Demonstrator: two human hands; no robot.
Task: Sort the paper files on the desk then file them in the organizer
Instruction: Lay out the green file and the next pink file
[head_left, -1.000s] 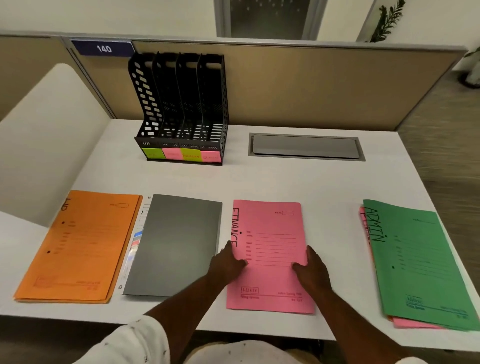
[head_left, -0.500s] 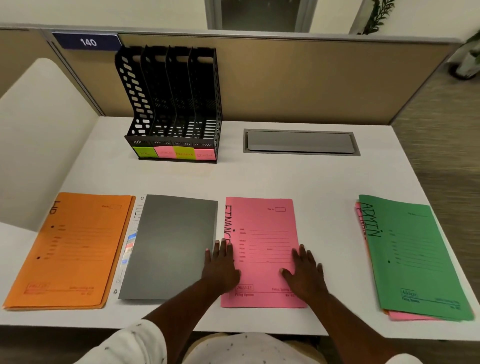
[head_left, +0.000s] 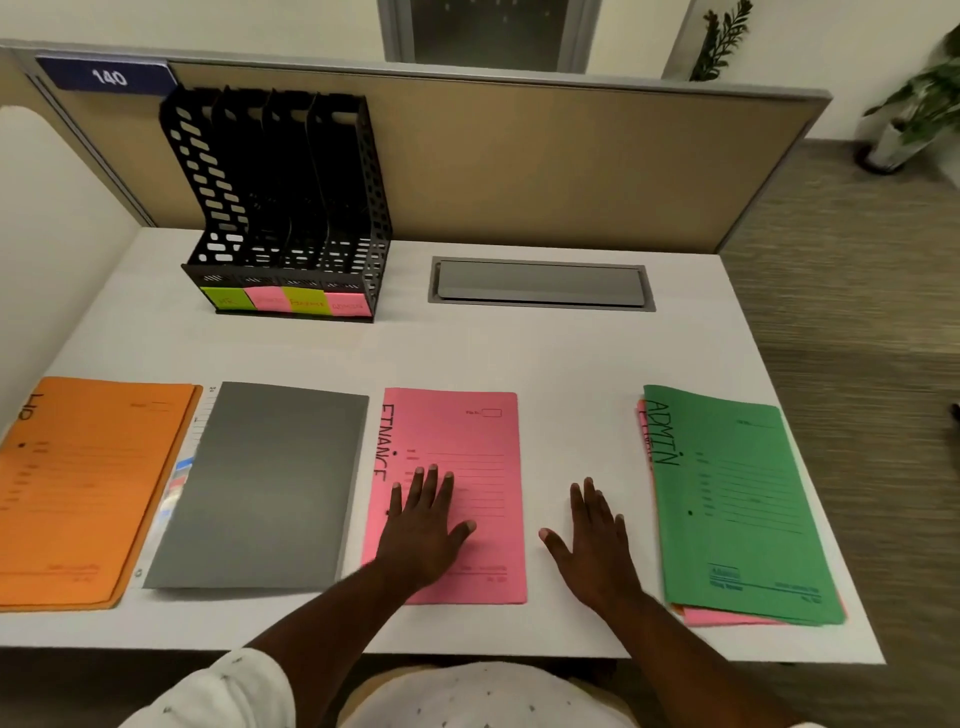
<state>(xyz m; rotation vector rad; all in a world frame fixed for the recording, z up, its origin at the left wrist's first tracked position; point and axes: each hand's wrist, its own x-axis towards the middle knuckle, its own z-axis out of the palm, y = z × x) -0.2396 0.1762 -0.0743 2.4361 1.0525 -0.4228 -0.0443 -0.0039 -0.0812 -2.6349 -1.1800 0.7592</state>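
Observation:
Four piles lie in a row along the front of the white desk (head_left: 561, 353). From the left: an orange folder (head_left: 83, 488), a grey folder (head_left: 260, 483) over a sheet with coloured tabs, a pink folder marked FINANCE (head_left: 467, 447), and a green folder marked ADMIN (head_left: 737, 499) on top of pink and orange ones. My left hand (head_left: 423, 525) lies flat, fingers spread, on the pink folder. My right hand (head_left: 592, 535) is flat with straight fingers over the bare desk between the pink and green folders. The black organizer (head_left: 280, 208) with several slots stands at the back left.
Green and pink sticky labels (head_left: 288, 301) line the organizer's front. A grey cable hatch (head_left: 540, 283) is set into the desk at the back. A tan partition (head_left: 519, 166) closes the rear edge. Carpet floor and a potted plant (head_left: 914, 119) lie to the right.
My right hand has slid off the pink folder to the right onto the bare desk. My left hand moved from the folder's left edge onto its face.

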